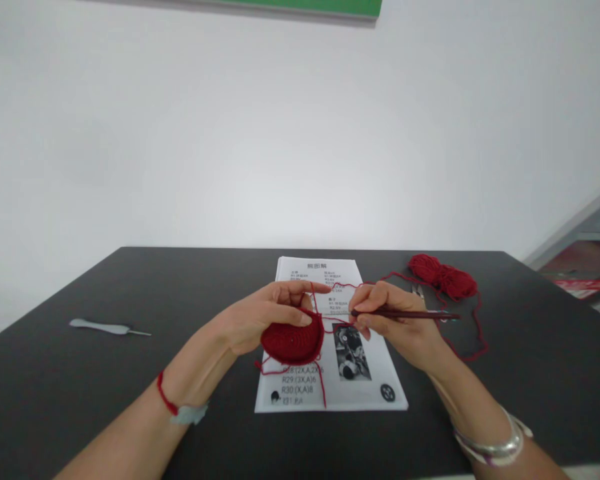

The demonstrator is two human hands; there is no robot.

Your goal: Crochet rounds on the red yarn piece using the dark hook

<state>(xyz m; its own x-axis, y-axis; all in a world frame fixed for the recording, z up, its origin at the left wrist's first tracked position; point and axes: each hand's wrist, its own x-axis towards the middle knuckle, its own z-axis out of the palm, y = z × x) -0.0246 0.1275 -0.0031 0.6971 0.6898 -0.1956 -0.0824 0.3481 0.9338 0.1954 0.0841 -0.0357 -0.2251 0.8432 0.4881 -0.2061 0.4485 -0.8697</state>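
Observation:
A round, dark red crochet piece [293, 341] is pinched between the thumb and fingers of my left hand [265, 313]. The index finger of that hand stretches to the right with red yarn [314, 297] running over it. My right hand [395, 320] grips a crochet hook [415, 315] with a dark red handle, which points left towards the piece's edge. A strand of yarn runs between the hook and the piece, and loose tails hang below it. Both hands are above printed pattern sheets [380, 380] with text and a photo.
A red yarn skein [443, 277] lies at the back right, its strand trailing over the black table [180, 280]. Beside it, a metal object, perhaps scissors [418, 291], is partly hidden by my right hand. A grey-handled tool [103, 327] with a thin metal tip lies at the left.

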